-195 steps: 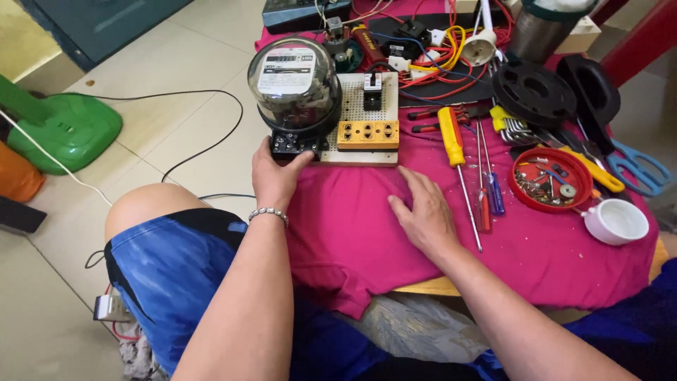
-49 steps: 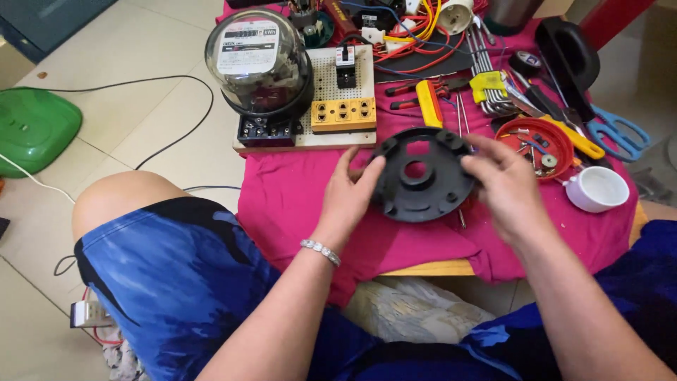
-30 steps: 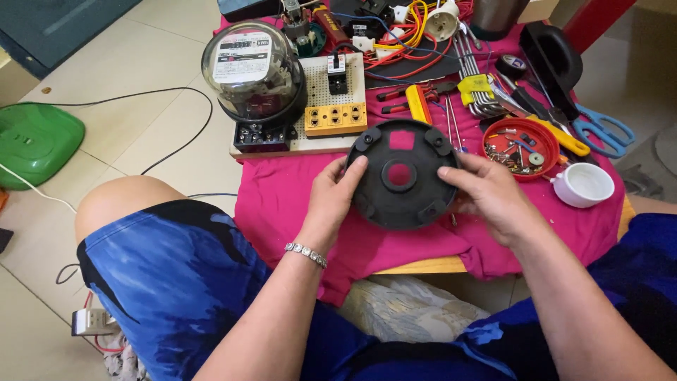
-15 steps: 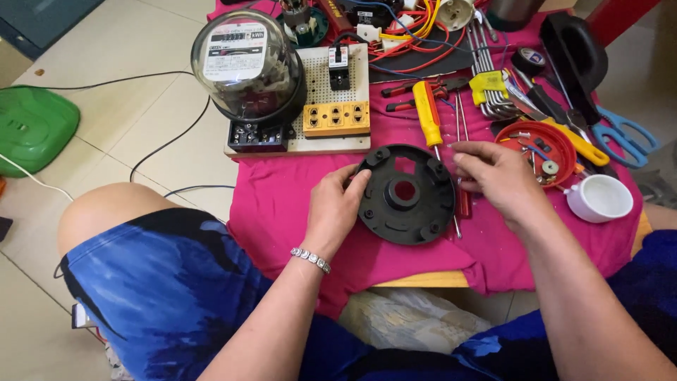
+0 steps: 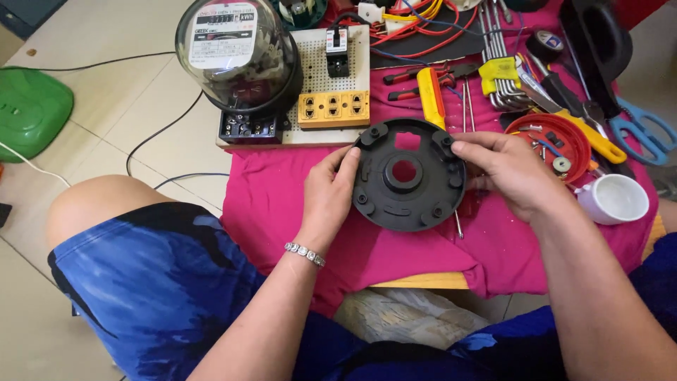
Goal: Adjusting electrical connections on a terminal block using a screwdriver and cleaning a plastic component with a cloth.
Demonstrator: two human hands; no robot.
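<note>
Nearest the camera, the left hand [image 5: 328, 194], a beaded bracelet [image 5: 305, 253] at its wrist, clasped the left rim of a black round plastic disc [image 5: 409, 176], fingers curled on its edge. The right hand [image 5: 509, 173] gripped the disc's right rim, thumb on top. The disc was held between both hands just above the pink cloth [image 5: 282, 204] covering the desk, its centre hole facing up. Just right lay a red tray of screws [image 5: 557, 137] and a white cup [image 5: 612, 199]. Beyond stood a glass-domed electric meter [image 5: 236, 53] on a perforated board with a yellow socket strip [image 5: 333, 109], a yellow-handled screwdriver [image 5: 431, 97] beside it, and blue scissors [image 5: 645, 134] far right.
</note>
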